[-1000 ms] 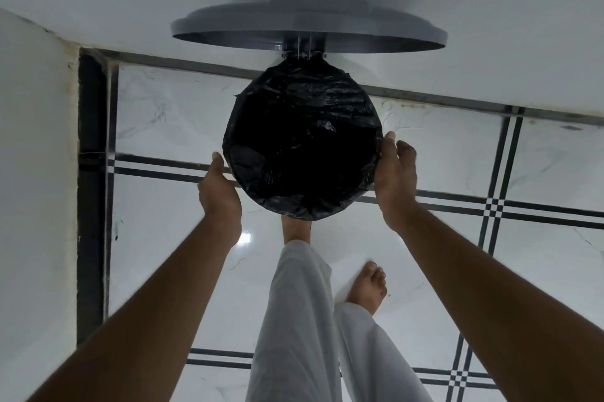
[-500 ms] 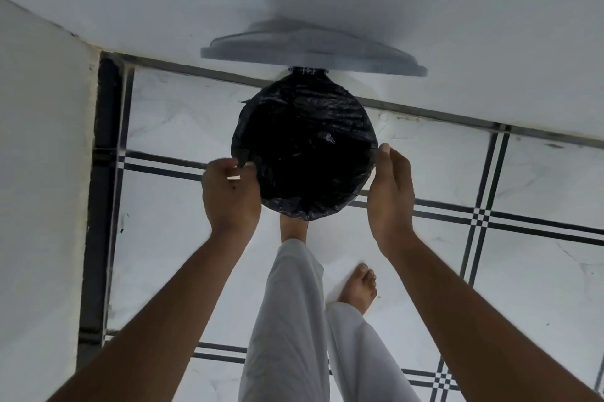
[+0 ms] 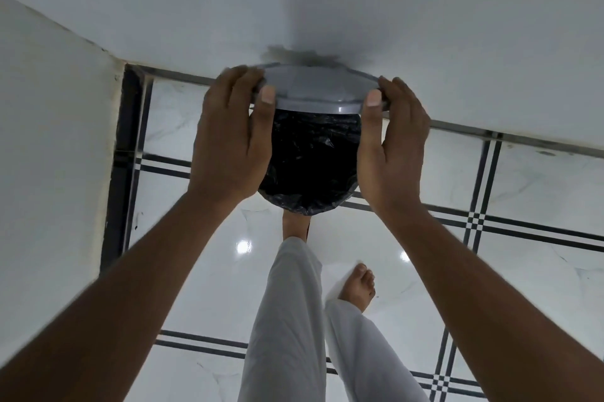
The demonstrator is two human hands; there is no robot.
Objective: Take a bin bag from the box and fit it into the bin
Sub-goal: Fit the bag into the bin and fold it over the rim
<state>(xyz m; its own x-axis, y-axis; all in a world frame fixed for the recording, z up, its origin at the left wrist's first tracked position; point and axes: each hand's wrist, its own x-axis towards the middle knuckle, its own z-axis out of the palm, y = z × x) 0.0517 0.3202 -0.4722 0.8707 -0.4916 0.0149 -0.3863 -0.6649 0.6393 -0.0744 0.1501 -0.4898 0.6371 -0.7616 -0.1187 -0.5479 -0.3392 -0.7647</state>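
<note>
Head view, lid [image 3: 318, 92] between both hands' fingers [image 3: 268, 97]

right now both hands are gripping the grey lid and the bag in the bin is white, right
Not quite. The head view shows the bin bag is black, not white. The rest holds: the left hand and the right hand each have a grip on an edge of the grey lid, above the bag-lined bin.

The lid [image 3: 318, 91] and both hands [image 3: 230, 140] [image 3: 392, 146] partly covered the bag-lined bin [image 3: 313, 166], walls [image 3: 49, 156] stood close behind and left, and floor [image 3: 490, 189] lay open rightward.
</note>
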